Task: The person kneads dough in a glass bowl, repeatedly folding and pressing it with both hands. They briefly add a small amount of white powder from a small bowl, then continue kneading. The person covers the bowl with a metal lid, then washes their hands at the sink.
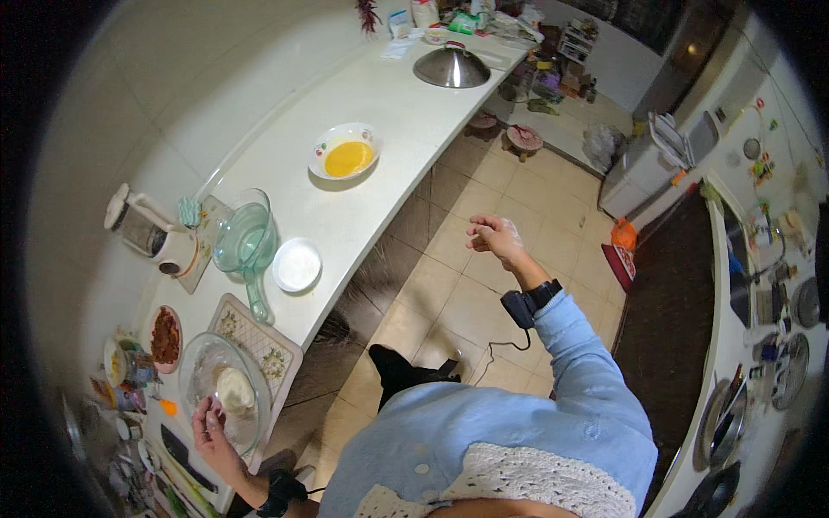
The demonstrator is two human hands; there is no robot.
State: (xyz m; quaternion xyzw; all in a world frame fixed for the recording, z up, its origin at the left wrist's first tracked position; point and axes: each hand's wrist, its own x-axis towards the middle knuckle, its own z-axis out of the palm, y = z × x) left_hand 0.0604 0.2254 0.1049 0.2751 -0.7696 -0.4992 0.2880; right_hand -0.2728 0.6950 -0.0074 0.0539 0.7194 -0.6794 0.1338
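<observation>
My left hand [217,434] is at the near rim of a clear glass bowl [256,379], its fingertips beside a ball of pale dough [235,390] in the bowl; whether they touch the rim cannot be told. The bowl stands partly on a patterned tray [285,353]. My right hand [495,239] is raised over the tiled floor, fingers loosely curled, with whitish residue on it and nothing held. On the white counter are a small bowl of white powder [297,265], a green translucent dipper [258,301] and a floral bowl of yellow liquid [348,158].
An electric kettle [146,226] and a dish of reddish-brown food [166,340] stand by the wall. A metal lid [452,68] sits at the counter's far end. A knife [188,458] and green onions [178,482] lie at lower left. Low stools [523,140] stand on the floor.
</observation>
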